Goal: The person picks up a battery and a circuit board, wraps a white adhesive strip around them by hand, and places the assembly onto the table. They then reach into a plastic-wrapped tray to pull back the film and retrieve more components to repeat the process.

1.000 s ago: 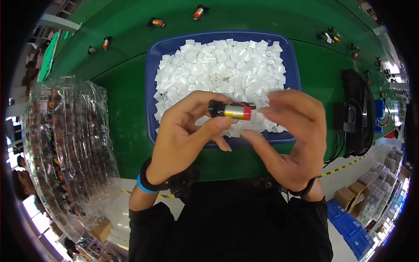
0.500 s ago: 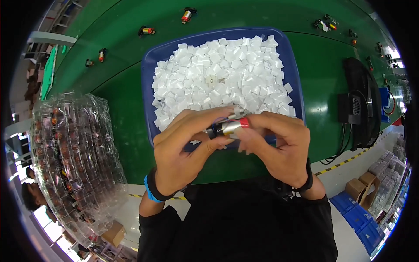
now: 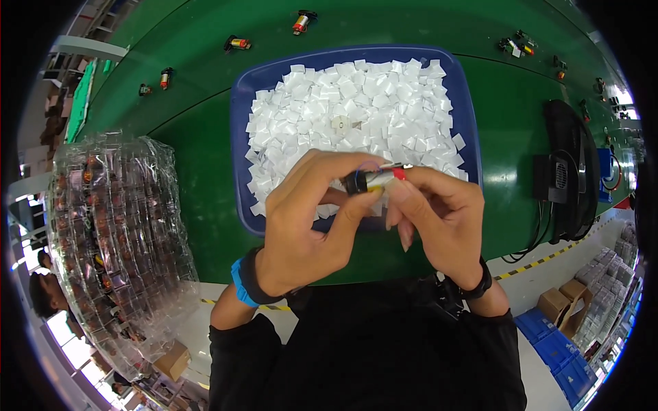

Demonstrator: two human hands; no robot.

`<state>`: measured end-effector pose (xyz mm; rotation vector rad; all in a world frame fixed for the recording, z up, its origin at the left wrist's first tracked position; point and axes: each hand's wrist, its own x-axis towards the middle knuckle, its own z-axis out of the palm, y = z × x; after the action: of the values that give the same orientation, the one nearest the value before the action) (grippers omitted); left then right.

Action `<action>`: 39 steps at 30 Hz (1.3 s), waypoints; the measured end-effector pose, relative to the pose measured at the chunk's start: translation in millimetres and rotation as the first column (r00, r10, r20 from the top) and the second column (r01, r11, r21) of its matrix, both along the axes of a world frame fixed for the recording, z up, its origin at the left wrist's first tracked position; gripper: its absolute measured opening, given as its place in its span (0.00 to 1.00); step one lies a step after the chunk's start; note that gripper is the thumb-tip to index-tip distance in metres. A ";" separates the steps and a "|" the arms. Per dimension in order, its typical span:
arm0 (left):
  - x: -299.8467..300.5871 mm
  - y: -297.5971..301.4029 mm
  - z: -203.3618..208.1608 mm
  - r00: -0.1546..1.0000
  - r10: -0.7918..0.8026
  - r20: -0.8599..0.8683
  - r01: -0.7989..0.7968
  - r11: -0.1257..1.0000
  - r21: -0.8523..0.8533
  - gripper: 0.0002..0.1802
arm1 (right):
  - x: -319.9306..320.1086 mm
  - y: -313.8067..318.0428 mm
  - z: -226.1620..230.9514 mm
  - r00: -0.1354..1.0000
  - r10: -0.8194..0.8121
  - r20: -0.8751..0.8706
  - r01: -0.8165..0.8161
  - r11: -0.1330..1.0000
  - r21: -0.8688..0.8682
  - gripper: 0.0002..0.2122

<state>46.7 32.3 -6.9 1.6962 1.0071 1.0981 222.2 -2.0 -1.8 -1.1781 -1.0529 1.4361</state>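
A small wired battery assembly (image 3: pixel 378 181), silver with a red end and a black end piece, is held between both hands in front of me. My left hand (image 3: pixel 301 222) pinches its black end between thumb and fingers. At the red end, my right hand (image 3: pixel 444 222) closes thumb and forefinger on it; its other fingers curl below. Thin wires show along the top. Just beyond the hands lies a blue tray (image 3: pixel 242 157) heaped with small white square pieces (image 3: pixel 373 99). A round pale piece (image 3: pixel 340 125) rests on the heap.
Stacked clear plastic trays with parts (image 3: pixel 113 233) stand at the left. Similar battery assemblies (image 3: pixel 301 23) lie along the far side of the green table (image 3: pixel 510 137). A black device (image 3: pixel 569 171) with cables is at the right. Blue crates (image 3: pixel 555 349) and cartons (image 3: pixel 563 305) sit on the floor.
Both hands have raised the battery assembly slightly away from me and tilted it. The left hand has shifted a little right. The whole view has moved slightly.
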 end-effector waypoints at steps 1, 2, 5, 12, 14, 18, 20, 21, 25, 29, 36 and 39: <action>0.9 4.2 1.1 1.000 0.005 0.002 -0.005 1.000 0.004 0.18 | 0.9 2.7 -1.0 1.000 -0.008 -0.007 0.008 1.000 -0.029 0.10; 1.9 9.3 4.0 0.999 -0.024 -0.023 0.024 1.000 0.003 0.16 | 2.0 5.2 -2.2 1.000 -0.002 -0.005 0.002 1.000 -0.024 0.10; 3.9 24.5 19.6 0.996 -0.048 -0.074 0.048 0.999 0.006 0.15 | 3.9 10.9 -3.5 0.995 0.010 -0.098 -0.014 0.999 -0.039 0.13; 9.7 174.0 -13.4 0.980 -0.179 -0.082 0.165 0.974 -0.153 0.14 | 3.1 -4.2 9.4 0.991 0.120 0.057 -0.124 0.990 0.073 0.14; 23.6 221.1 -11.2 0.876 -0.025 -0.481 -0.005 0.998 -0.060 0.18 | 10.0 -13.4 13.1 0.977 0.162 0.135 -0.169 0.985 0.042 0.13; 14.2 303.2 -86.5 0.638 0.094 -0.764 -0.199 0.979 -0.045 0.29 | 15.8 -27.3 9.7 0.898 0.307 0.315 -0.368 0.916 0.157 0.11; 35.4 300.3 -92.5 0.591 0.398 -0.702 -0.359 0.909 0.213 0.33 | 20.9 -33.1 12.1 0.896 0.247 0.369 -0.301 0.949 0.095 0.11; 34.5 291.5 -100.6 0.571 0.613 -0.546 -0.483 0.789 0.381 0.33 | 18.9 -33.4 17.5 0.885 0.288 0.366 -0.350 0.929 0.116 0.11; 6.4 144.3 6.6 0.954 0.283 -0.096 -0.235 0.908 0.346 0.23 | 25.4 -23.3 49.8 0.745 0.377 0.551 -0.511 0.853 0.107 0.09; -72.9 -41.9 78.2 0.940 0.340 -0.021 -0.293 0.838 0.460 0.07 | 8.7 -20.6 96.0 0.597 0.262 0.758 -0.661 0.697 0.279 0.05; -191.3 -253.7 63.8 0.260 0.964 0.056 -0.856 0.204 0.476 0.14 | -36.9 -59.1 184.6 0.519 0.577 0.631 -0.755 -0.037 0.655 0.09; -222.3 -258.7 58.0 0.053 0.999 -0.009 -0.819 0.049 0.571 0.15 | -57.9 -72.8 200.6 0.464 0.626 0.626 -0.722 -0.142 0.677 0.10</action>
<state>-175.5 -226.4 51.1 1.4351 2.6496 1.9483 164.3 -74.8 198.8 0.4003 -2.3785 1.0137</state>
